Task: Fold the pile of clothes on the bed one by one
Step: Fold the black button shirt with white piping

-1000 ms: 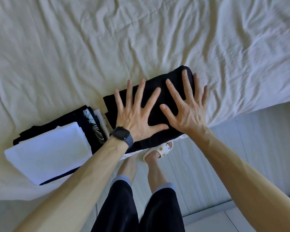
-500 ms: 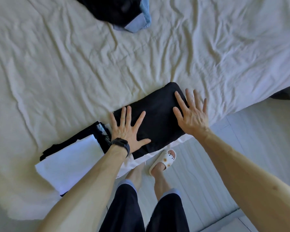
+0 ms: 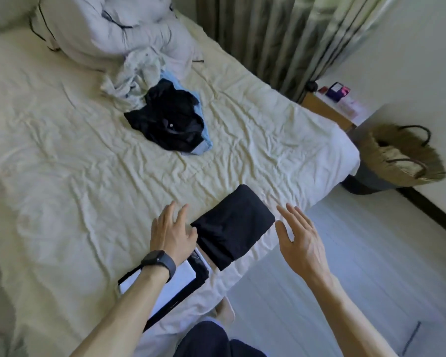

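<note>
Left hand [image 3: 171, 234] fingers spread, holds nothing; thumb maybe touches folded black cloth [image 3: 233, 225]. Right hand [image 3: 301, 244] wide, empty, just beside.

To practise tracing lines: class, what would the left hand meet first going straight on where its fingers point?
Only bare sheet lies ahead of the left hand, then likely the dark pile; depth is unclear.

Folded black garment [image 3: 232, 222] lies at the bed [image 3: 62, 163] edge. Left hand [image 3: 171, 233] is at its 9 o'clock and right hand [image 3: 300, 240] at its 3, both with fingers spread, just beside it. Unfolded pile [image 3: 168, 122] at 12, folded stack [image 3: 180, 276] at 7.
</note>
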Demonstrator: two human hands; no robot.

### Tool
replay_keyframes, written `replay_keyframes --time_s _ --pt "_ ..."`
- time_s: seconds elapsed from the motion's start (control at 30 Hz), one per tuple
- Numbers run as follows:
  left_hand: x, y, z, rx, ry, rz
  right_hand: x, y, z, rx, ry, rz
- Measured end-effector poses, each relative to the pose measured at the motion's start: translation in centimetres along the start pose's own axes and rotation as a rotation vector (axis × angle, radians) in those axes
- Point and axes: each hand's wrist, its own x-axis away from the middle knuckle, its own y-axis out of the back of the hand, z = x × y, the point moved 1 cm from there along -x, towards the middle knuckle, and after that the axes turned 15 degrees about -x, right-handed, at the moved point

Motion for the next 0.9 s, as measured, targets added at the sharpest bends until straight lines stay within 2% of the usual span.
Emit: replay_keyframes --time_s 0.23,0.47,0.6,0.7,0.9 --pt "11.2 3.6 5.3 0.043 -0.018 -0.121 12.3 1.1 6.9 0.014 0.139 -0.052" --pt "22.7 6.5 13.0 0.031 -0.014 -0.152 21.9 -2.7 14.5 0.026 0.303 0.012" --pt "26.7 9.6 20.2 0.04 0.042 -0.213 24.3 -7.0 20.6 0.02 0.427 0.031" --pt "28.5 12.0 26.6 0.038 0.087 -0.252 25.1 -11.1 25.9 0.005 0.448 0.082" --pt "30.7 16.2 42.8 -0.001 0.169 -0.333 25.2 -22.0 39.4 -0.02 0.656 0.111"
